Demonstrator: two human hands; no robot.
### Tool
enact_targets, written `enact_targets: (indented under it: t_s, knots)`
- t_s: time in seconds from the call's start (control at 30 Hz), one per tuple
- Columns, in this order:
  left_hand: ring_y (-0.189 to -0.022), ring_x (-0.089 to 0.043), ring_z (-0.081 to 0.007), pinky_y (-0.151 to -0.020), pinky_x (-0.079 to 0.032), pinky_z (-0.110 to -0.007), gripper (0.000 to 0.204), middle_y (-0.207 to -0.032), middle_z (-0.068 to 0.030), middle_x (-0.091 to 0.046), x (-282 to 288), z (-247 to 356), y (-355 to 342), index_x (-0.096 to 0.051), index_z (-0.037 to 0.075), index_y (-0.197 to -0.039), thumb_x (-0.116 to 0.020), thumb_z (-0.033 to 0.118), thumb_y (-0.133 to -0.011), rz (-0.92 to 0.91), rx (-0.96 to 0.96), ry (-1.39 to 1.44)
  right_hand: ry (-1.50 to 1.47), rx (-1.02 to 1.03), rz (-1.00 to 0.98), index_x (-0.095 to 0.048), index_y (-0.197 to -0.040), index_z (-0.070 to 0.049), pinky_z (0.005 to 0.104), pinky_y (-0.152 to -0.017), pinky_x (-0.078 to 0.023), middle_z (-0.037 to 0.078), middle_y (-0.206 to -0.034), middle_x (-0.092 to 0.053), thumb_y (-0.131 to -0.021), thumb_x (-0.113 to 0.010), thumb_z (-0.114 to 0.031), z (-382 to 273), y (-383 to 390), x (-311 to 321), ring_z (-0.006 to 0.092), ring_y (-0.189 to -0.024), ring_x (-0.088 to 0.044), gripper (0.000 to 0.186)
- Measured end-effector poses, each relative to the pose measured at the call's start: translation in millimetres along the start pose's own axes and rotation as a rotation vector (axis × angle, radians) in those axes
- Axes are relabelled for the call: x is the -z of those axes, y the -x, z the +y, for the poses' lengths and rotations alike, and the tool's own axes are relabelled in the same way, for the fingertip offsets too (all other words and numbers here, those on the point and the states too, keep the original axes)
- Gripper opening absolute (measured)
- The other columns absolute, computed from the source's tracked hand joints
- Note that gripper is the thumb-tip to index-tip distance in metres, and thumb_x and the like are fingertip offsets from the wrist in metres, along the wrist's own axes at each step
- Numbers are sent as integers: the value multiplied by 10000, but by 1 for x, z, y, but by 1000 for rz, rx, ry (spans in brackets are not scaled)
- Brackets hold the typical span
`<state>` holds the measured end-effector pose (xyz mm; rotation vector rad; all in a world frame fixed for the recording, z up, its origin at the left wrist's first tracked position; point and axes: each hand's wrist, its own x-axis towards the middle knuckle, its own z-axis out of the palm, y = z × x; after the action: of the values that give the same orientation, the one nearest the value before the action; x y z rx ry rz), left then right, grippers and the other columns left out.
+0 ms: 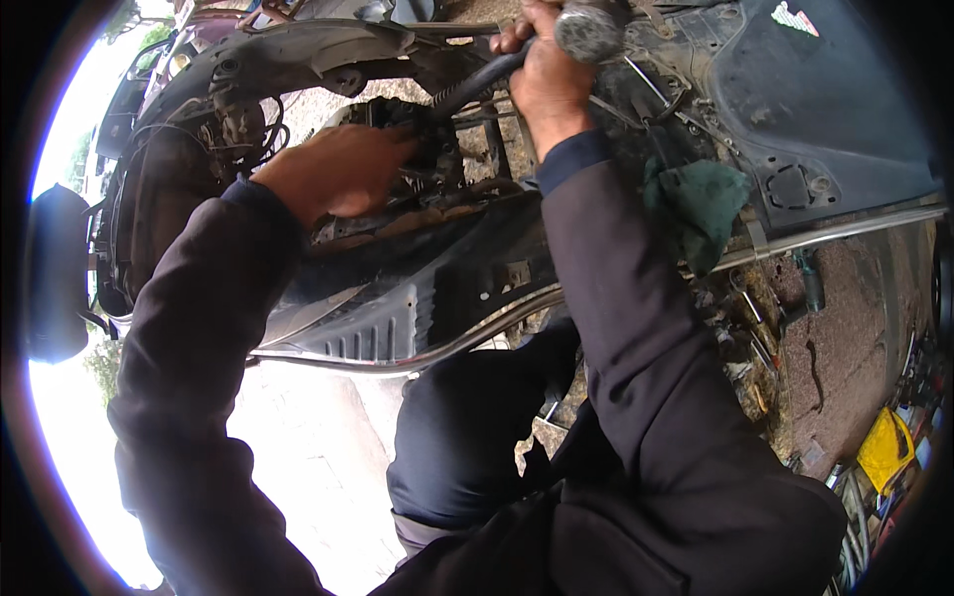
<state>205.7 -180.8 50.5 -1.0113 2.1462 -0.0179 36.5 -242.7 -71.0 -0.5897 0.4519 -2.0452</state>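
Note:
My left hand (348, 169) reaches into the open bay of a vehicle's stripped front end (278, 50). Its fingers curl against a dark, greasy mechanical part (432, 149), and what they grip there is hidden. Farther off and to the right, my right hand (552, 84) is closed around a hammer with a round, worn grey metal head (588, 35). A dark bar (482, 84), which looks like its handle, slants from that hand down toward the mechanical part near my left hand.
A green cloth (701, 204) hangs over the body edge at the right, beside a large dark panel (825, 109). The curved fender edge (477, 333) lies between my body and the bay. Tools and debris (750, 338) litter the ground, with a yellow object (884, 452) at lower right.

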Motion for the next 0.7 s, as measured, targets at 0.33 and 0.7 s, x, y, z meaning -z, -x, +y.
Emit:
enact_targets:
  t_s: [0.33, 0.7]
  knots:
    - [-1079, -593, -372, -896, -491, -438, 551, -1202, -211, -599, -19, -19, -6, -476, 0, -1328, -546, 50, -784, 96, -112, 30, -268, -177, 23, -437, -676, -105, 313, -510, -409, 20, -553, -423, -927, -544, -85, 6, 32, -1, 154, -474, -437, 273]
    - [-1075, -587, -382, -880, -491, -439, 600, -1190, -221, -568, -14, -17, -10, -446, 4, -1339, -574, 51, -755, 13, -46, 57, -286, -89, -23, -442, -708, -100, 303, -513, -411, 19, -591, -443, -921, -533, -118, -8, -14, -6, 154, -501, -456, 233]
